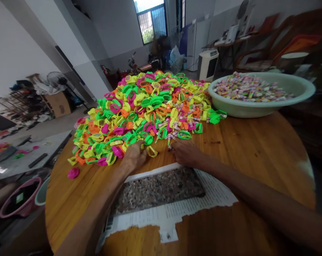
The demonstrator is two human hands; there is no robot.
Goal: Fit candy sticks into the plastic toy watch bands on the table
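A large heap of neon plastic watch-like bands, in green, yellow, orange and pink, covers the far side of the round table. Small wrapped candies are mixed into its right front part. My left hand is at the heap's front edge with fingers curled; what they hold is hidden. Just right of its fingertips lies a yellow band. My right hand is closed in a pinch beside a few wrapped candies, its fingertips too small to read. A speckled stone slab lies between my forearms.
Under the slab is torn printed paper on the wooden table. A pale green basin of wrapped candies stands at the back right. One pink piece lies apart at left. Beyond the table's left edge are a pink basin and a grey table.
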